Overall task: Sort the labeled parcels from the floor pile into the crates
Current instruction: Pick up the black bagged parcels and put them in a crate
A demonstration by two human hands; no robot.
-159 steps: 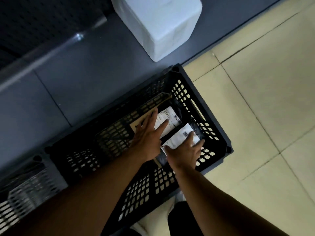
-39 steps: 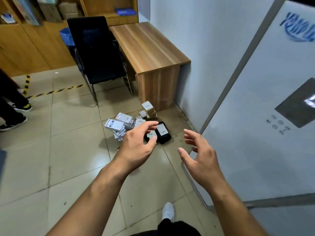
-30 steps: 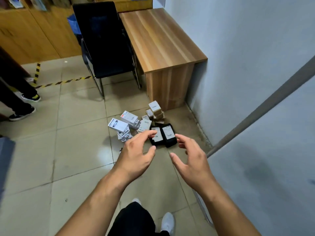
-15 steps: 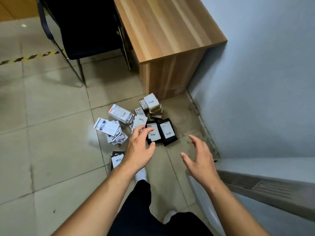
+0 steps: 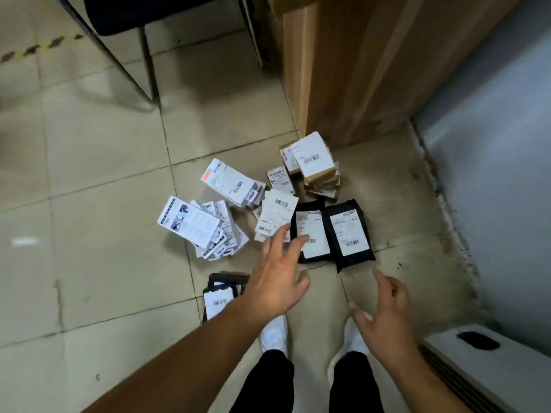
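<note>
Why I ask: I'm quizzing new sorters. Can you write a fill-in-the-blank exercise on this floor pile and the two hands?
1. The left hand and the right hand both hold ____.
2. The black mailer bags beyond the left hand each carry a ____ label.
3. The stack of brown boxes stands on the floor beside the wooden ____.
4. The person's shoes are ____.
Missing words: nothing; white; desk; white.

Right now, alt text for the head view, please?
Open, empty left hand and right hand reach toward labelled parcels piled on beige floor tiles: two black plastic mailers side by side, stacked brown cardboard boxes beside a wooden desk, white printed packets.
</note>
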